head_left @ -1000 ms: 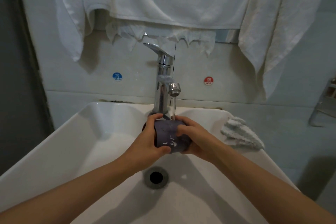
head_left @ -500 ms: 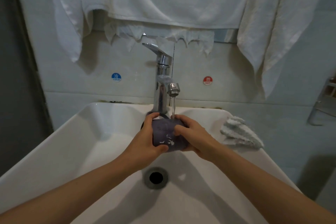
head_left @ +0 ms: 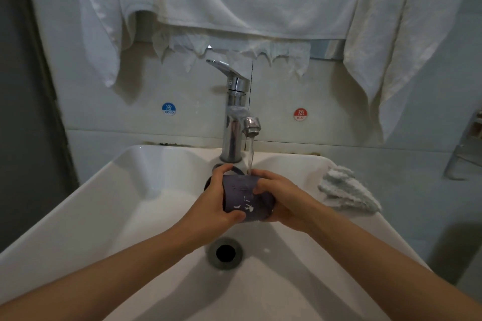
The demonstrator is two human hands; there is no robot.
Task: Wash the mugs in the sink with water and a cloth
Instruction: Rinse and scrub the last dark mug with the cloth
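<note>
Centre frame, both hands, left (head_left: 216, 203) and right (head_left: 281, 200), grip a dark mug (head_left: 245, 198) sideways under the tap's (head_left: 236, 112) stream, over the sink (head_left: 104, 203). Wet, stiff and likely slippery and breakable, it is safest held round its body. A cloth (head_left: 347, 191) lies at right.

On the far wall (head_left: 198, 117), left of the faucet (head_left: 236, 112), a round blue sticker (head_left: 168, 108) reads "冷 COLD". Right of the faucet, a round red sticker (head_left: 300, 114) reads "热 HOT". White marks on the mug (head_left: 240, 190) cannot be read.
</note>
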